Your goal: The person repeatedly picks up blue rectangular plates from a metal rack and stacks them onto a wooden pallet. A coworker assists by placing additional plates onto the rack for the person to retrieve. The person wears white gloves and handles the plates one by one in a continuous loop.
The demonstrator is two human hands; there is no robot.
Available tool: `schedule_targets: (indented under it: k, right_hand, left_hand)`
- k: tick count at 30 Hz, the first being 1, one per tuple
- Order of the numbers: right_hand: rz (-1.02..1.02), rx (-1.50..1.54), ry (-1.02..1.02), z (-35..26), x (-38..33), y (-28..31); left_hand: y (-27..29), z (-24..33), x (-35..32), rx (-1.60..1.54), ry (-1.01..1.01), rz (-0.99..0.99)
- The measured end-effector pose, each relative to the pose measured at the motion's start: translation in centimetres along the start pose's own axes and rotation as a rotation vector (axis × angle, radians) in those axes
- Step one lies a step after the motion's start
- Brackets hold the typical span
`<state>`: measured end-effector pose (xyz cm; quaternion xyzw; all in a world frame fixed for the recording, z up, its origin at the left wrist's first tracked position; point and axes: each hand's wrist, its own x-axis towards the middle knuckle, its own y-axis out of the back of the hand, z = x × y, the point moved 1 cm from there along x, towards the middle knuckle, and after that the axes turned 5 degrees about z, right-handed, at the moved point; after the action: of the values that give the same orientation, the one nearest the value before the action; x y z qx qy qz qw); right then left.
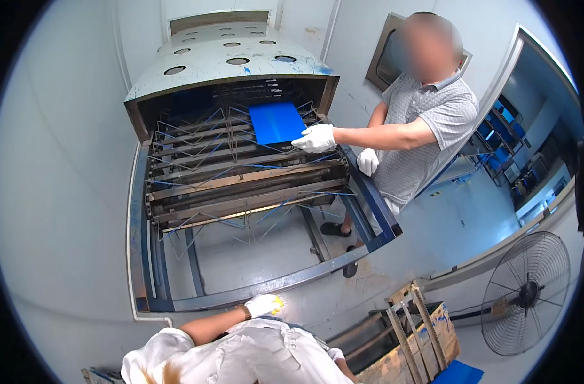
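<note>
The left hand [264,304], in a white glove with a yellow patch and a watch at the wrist, lies at the near rail of the frame [317,269]. Whether the fingers grip the rail or only rest there cannot be told. The right hand is out of view. The frame is dark blue steel, worn and scuffed. It runs low across the front of the machine [228,54] and turns up along both sides, with pale floor showing through it. Above it, rows of thin wire racks [241,160] sit on slanted bars and fill the machine's open mouth. At the far right of the racks a co-worker in a grey shirt [426,128] stands just outside the frame. One white-gloved hand [315,137] holds the corner of a flat, bright blue sheet [276,121] that lies on the upper racks. The other glove [367,161] hangs by the waist. The machine's top is a chipped white plate with round holes. To the near right stand a wooden crate [413,339] and a floor fan [527,293].
</note>
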<state>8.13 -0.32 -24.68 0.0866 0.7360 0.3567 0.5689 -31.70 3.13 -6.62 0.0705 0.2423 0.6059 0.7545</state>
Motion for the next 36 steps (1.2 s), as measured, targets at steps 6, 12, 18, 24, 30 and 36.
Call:
schedule_targets:
  k: [6, 12, 18, 24, 30, 36]
  right_hand:
    - [0.055, 0.289, -0.166, -0.4, -2.5, 1.0]
    - [0.216, 0.555, -0.149, -3.5, -0.9, 5.4]
    - [0.372, 0.216, 0.216, -5.2, 1.4, 9.7]
    - [0.333, 0.298, 0.149, -3.9, 4.1, 5.9]
    - [0.289, 0.653, 0.000, -4.9, 0.4, 7.2]
    - [0.248, 0.798, -0.117, -6.1, -1.7, 8.8]
  left_hand:
    - [0.4, 2.6, -1.0, -0.218, 0.142, 0.054]
    - [-0.1, 3.4, -0.7, -0.350, 0.253, 0.004]
    - [-1.0, 1.1, -1.3, -0.360, 0.204, 0.104]
    - [-1.1, -0.2, -2.1, -0.579, 0.258, 0.184]
    - [-0.5, 1.1, -2.7, -0.308, 0.169, 0.122]
    - [-0.2, 2.5, -2.8, -0.206, 0.155, 0.108]
